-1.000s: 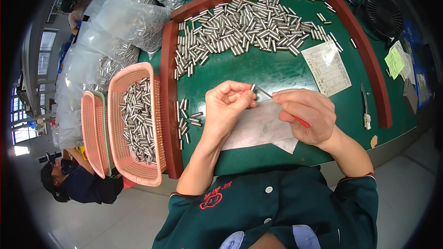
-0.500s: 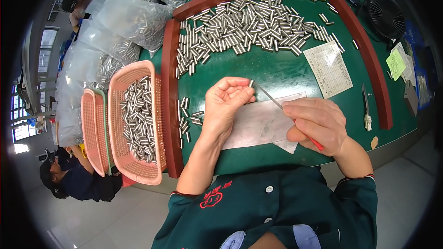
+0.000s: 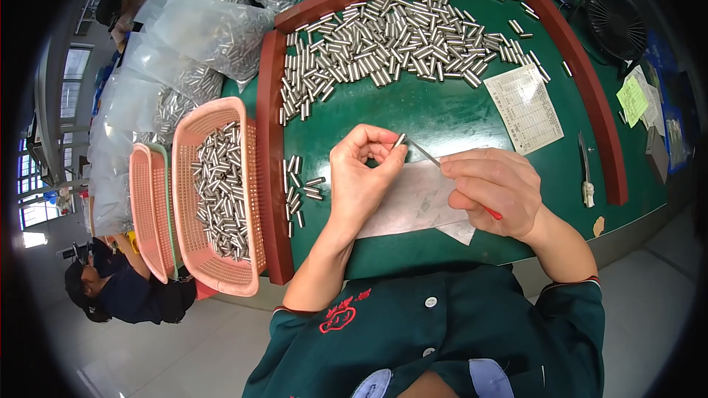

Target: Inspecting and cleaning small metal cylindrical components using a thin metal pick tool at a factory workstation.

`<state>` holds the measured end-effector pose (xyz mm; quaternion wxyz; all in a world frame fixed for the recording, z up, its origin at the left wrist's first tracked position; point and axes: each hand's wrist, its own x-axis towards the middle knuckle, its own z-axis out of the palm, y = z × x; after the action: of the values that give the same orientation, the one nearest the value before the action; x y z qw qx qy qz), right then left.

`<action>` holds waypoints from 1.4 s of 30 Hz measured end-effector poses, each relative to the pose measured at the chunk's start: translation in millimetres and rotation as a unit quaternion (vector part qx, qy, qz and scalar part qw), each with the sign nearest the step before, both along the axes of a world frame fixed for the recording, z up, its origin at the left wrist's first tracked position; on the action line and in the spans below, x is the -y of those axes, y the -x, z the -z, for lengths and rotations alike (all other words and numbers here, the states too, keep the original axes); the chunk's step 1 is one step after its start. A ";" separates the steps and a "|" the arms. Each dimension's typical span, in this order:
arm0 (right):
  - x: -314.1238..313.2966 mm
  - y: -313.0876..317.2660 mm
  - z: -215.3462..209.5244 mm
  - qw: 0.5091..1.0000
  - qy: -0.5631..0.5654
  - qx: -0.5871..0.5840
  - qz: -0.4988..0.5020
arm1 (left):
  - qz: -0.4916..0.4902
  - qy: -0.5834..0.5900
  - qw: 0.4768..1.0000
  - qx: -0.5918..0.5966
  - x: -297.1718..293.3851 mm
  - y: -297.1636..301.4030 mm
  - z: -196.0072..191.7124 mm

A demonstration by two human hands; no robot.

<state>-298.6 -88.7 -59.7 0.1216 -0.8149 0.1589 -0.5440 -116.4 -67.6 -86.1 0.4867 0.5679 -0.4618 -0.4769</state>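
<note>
Pinched between the thumb and fingers of my left hand [image 3: 363,173] is a small metal cylinder [image 3: 400,140], its end sticking out past my fingertips. My right hand [image 3: 495,188] is closed around a thin file-like tool [image 3: 424,153] with a grey shaft and a red handle. The tool's tip is at or very near the cylinder's end; whether they touch I cannot tell. Below both hands lies a grey, smudged sheet [image 3: 409,203] on the green tabletop [image 3: 435,114]. Beyond them spreads a heap of similar metal cylinders [image 3: 391,37].
A dark red wooden rim [image 3: 275,155] borders the work area. Left of it stand a pink basket of cylinders [image 3: 221,191], another pink basket [image 3: 150,206] and filled plastic bags [image 3: 221,37]. At right are a printed sheet [image 3: 523,109], a knife-like tool [image 3: 585,169] and a black fan [image 3: 613,22].
My right hand has shifted slightly left and up with the tool. The cylinder in my left hand is tilted more and shows more of its length.
</note>
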 end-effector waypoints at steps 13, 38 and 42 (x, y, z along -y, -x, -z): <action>7.5 -9.0 5.1 1.000 -0.010 -0.022 -0.008 | -0.058 0.045 0.997 0.006 3.5 -2.6 -3.8; 2.4 -3.8 1.6 0.999 -0.036 0.018 0.030 | -0.014 0.001 1.000 0.026 0.4 -2.7 -3.2; 2.4 -3.4 1.7 0.999 -0.032 0.032 0.028 | -0.013 -0.002 0.999 0.030 0.1 -2.4 -4.0</action>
<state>-295.2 -91.1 -61.5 0.1370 -0.7879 0.1948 -0.5679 -114.0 -67.7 -82.1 0.4777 0.5885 -0.4682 -0.4541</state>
